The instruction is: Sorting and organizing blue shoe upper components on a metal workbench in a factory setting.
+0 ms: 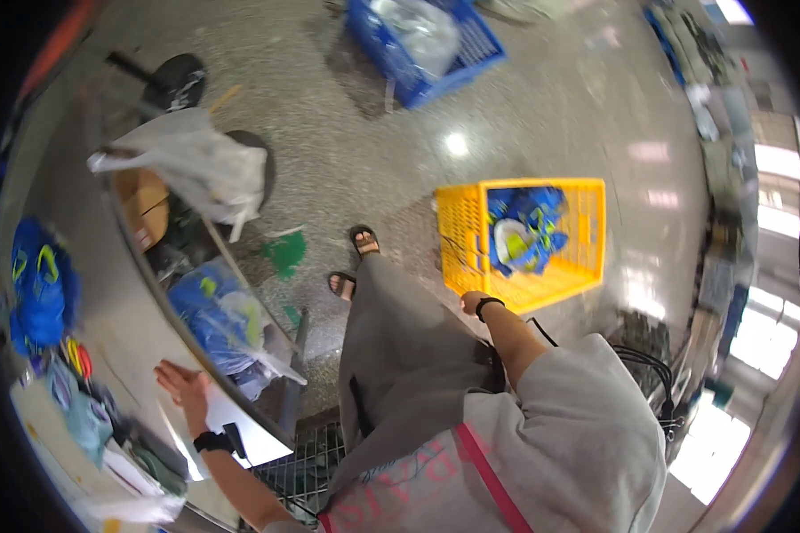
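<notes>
My left hand [181, 388] lies flat and spread on the shiny metal table [116, 311] at the left, fingers apart, nothing in it. A black band sits on that wrist. My right hand [471, 302] reaches down to the near rim of the yellow plastic crate [587, 240] on the floor. The hand is small and partly hidden, so whether it grips the rim is unclear. Inside the crate lie blue and yellow-green fabric pieces [526, 229]. My grey trousers and sandalled feet [356, 262] stand between the table and the crate.
A pile of blue fabric [37, 284] and red-handled scissors [77, 355] lie on the table. Under it sit a cardboard box [144, 206], white plastic bags [191, 164] and bagged blue goods [218, 320]. A blue crate [431, 44] stands farther off. A wire cart [653, 373] is at the right.
</notes>
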The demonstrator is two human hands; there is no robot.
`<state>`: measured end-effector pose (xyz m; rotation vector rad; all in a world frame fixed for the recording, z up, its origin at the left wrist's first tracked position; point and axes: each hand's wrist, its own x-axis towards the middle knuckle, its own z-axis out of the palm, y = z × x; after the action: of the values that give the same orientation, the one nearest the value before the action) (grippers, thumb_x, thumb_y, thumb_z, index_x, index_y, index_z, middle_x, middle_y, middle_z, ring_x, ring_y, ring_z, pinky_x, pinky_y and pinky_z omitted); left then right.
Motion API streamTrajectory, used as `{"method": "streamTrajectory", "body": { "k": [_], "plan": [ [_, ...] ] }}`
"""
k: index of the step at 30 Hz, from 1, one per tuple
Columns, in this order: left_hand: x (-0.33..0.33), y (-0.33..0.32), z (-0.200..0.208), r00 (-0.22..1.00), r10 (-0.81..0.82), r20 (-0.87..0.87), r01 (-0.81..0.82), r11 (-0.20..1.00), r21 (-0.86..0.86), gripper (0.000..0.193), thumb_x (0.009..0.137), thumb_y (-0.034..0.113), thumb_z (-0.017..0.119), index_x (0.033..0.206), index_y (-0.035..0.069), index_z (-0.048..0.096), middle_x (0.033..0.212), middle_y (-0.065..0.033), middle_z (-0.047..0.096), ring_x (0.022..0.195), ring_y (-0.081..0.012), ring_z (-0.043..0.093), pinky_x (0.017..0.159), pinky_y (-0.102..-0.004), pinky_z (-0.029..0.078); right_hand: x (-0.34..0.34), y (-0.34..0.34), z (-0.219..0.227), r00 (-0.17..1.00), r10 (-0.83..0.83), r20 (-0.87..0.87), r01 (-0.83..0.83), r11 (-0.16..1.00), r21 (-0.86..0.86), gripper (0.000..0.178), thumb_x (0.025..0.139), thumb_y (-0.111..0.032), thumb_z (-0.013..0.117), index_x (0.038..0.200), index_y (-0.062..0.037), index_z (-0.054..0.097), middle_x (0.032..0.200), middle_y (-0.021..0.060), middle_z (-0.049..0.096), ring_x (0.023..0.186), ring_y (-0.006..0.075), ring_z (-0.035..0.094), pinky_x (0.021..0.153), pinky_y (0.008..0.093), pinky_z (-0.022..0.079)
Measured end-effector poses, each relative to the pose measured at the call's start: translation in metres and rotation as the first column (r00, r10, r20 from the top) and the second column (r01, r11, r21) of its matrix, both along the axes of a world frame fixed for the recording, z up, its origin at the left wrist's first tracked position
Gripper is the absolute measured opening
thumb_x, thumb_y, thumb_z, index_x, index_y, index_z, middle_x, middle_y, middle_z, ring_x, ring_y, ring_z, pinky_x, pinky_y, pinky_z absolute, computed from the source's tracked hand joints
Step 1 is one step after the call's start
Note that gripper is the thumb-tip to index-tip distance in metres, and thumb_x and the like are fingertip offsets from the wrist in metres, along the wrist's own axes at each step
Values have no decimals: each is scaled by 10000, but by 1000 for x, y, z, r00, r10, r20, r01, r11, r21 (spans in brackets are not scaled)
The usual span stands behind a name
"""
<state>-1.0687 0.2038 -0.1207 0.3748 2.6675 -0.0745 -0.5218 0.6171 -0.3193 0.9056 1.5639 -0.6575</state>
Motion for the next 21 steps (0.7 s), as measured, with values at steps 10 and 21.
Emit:
{"method": "streamTrajectory", "body": {
  "k": [10,21],
  "plan": [
    [187,166,-3,858,-432,-277,476,871,117,593,761,210,597,1281,54,357,1319,-192,312,1204,-382,304,972,-474,284,158,61,-3,852,-486,-194,523,791,319,343,814,-172,449,1134,-95,546,1136,160,557,1031,316,551,868,421,438],
    [484,179,-66,508,-389,768,265,920,290,384,755,206,630,1095,53,538,1113,-142,553,1017,-302,535,848,-399,421,262,204,-105,906,-242,-346,299,946,122,740,687,-163,678,1329,-151,311,1290,122,444,1072,295,522,862,406,441]
  ]
}}
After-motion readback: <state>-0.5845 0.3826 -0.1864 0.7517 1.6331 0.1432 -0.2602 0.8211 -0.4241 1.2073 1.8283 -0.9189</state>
